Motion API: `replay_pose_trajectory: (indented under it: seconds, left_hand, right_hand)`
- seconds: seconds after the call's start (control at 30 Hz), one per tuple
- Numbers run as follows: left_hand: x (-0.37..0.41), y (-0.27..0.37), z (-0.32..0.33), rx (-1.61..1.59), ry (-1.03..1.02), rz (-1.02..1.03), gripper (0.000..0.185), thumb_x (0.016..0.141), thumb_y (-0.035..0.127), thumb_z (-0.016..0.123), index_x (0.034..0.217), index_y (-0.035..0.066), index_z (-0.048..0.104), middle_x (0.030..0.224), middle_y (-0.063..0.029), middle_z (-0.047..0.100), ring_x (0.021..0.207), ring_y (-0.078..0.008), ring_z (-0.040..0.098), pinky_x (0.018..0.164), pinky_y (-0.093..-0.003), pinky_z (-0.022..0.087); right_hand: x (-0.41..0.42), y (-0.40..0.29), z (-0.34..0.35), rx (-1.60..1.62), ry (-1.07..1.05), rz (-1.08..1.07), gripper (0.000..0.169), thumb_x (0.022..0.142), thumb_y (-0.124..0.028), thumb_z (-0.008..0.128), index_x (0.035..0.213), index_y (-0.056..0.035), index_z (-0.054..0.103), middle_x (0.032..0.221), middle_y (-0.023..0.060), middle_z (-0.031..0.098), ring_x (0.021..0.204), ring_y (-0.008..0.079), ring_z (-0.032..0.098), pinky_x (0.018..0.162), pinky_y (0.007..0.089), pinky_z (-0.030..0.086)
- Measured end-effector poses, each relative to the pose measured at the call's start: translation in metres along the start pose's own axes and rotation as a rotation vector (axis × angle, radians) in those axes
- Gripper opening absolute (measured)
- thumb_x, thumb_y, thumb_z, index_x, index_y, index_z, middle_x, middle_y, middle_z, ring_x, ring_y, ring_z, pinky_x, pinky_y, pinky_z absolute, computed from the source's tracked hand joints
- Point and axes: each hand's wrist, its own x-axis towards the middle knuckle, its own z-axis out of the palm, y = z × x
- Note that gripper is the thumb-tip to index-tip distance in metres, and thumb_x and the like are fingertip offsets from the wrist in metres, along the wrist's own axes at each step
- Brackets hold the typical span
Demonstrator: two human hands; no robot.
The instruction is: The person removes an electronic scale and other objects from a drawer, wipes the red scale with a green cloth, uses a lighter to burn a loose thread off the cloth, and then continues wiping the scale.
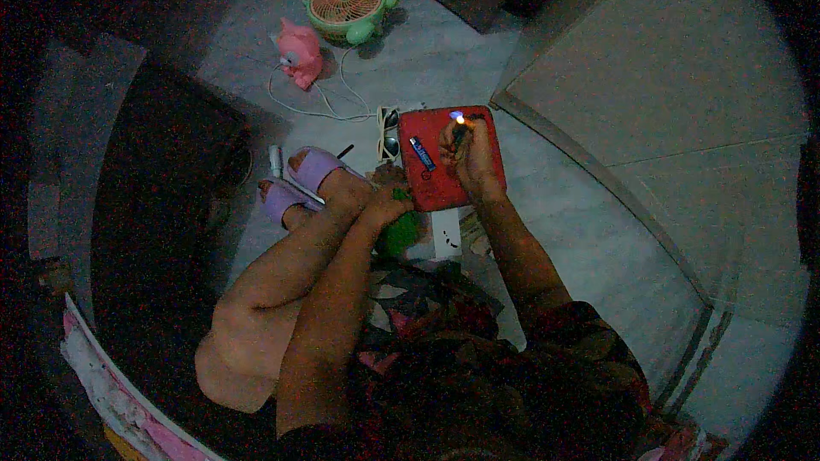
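My right hand [466, 147] is closed around a small dark lighter-like thing [459, 133] with a bright glow at its upper end, above a red flat case [442, 189]. A blue tube-like item [422, 154] with writing lies on the case, a small dark ring just below it. My left hand [389, 202] reaches down beside my foot, at the case's lower left edge, against a bright green soft thing [398, 234]. Dim light hides whether its fingers grip the green thing.
White-framed sunglasses [387, 134] lie left of the case. Farther off are a green and orange fan [346, 0] and a pink figure [300, 54] with a white cable. A white card [446, 235] with dark marks lies below the case. Purple slippers [314, 168] are on my feet.
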Motion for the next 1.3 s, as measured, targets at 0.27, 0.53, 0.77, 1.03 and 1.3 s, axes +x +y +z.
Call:
replay_pose_trajectory:
  seconds: [0.27, 0.53, 0.77, 1.03, 1.3]
  left_hand:
    - [0.004, -0.012, 0.000, -0.017, 0.001, 0.029, 0.051, 0.064, 0.022, 0.073, 0.109, 0.006, 0.055, 0.102, -0.0136, 0.059, 0.094, -0.0247, 0.056, 0.080, -0.0361, 0.046]
    - [-0.006, 0.004, -0.002, -0.075, 0.008, -0.093, 0.052, 0.064, 0.023, 0.072, 0.111, 0.009, 0.055, 0.100, -0.0142, 0.060, 0.092, -0.0239, 0.057, 0.078, -0.0356, 0.047]
    - [-0.001, 0.005, 0.000, 0.001, -0.060, -0.049, 0.047, 0.067, 0.016, 0.071, 0.110, 0.010, 0.052, 0.093, -0.0120, 0.061, 0.082, -0.0203, 0.057, 0.072, -0.0333, 0.047]
    - [-0.005, -0.019, -0.002, -0.205, -0.011, 0.054, 0.045, 0.068, 0.015, 0.071, 0.107, 0.008, 0.051, 0.087, -0.0089, 0.059, 0.077, -0.0195, 0.056, 0.069, -0.0329, 0.046]
    - [-0.010, 0.008, -0.008, -0.086, -0.094, -0.044, 0.044, 0.069, 0.015, 0.070, 0.107, 0.009, 0.050, 0.084, -0.0107, 0.058, 0.078, -0.0195, 0.055, 0.070, -0.0323, 0.046]
  right_hand:
    - [0.000, 0.002, 0.002, 0.072, -0.022, 0.068, 0.042, 0.085, -0.044, 0.033, 0.068, -0.0097, 0.048, 0.060, 0.0009, 0.043, 0.052, 0.0131, 0.040, 0.042, 0.0262, 0.028]
    - [0.002, 0.039, -0.024, 0.103, 0.084, 0.165, 0.043, 0.090, -0.045, 0.038, 0.100, -0.0069, 0.056, 0.083, 0.0036, 0.059, 0.073, 0.0149, 0.057, 0.054, 0.0296, 0.048]
    - [0.018, 0.082, -0.072, -0.699, 0.071, -0.180, 0.030, 0.088, -0.026, 0.050, 0.106, -0.0027, 0.052, 0.094, 0.0110, 0.058, 0.080, 0.0223, 0.058, 0.067, 0.0345, 0.049]
    - [0.026, 0.085, -0.029, -1.586, 0.354, -0.503, 0.026, 0.073, -0.012, 0.061, 0.096, -0.0013, 0.055, 0.094, 0.0181, 0.051, 0.093, 0.0357, 0.050, 0.077, 0.0435, 0.043]
    - [0.039, 0.096, -0.041, -1.692, 0.421, -0.440, 0.033, 0.072, -0.017, 0.064, 0.101, -0.0026, 0.055, 0.107, 0.0214, 0.049, 0.102, 0.0385, 0.046, 0.081, 0.0466, 0.041]
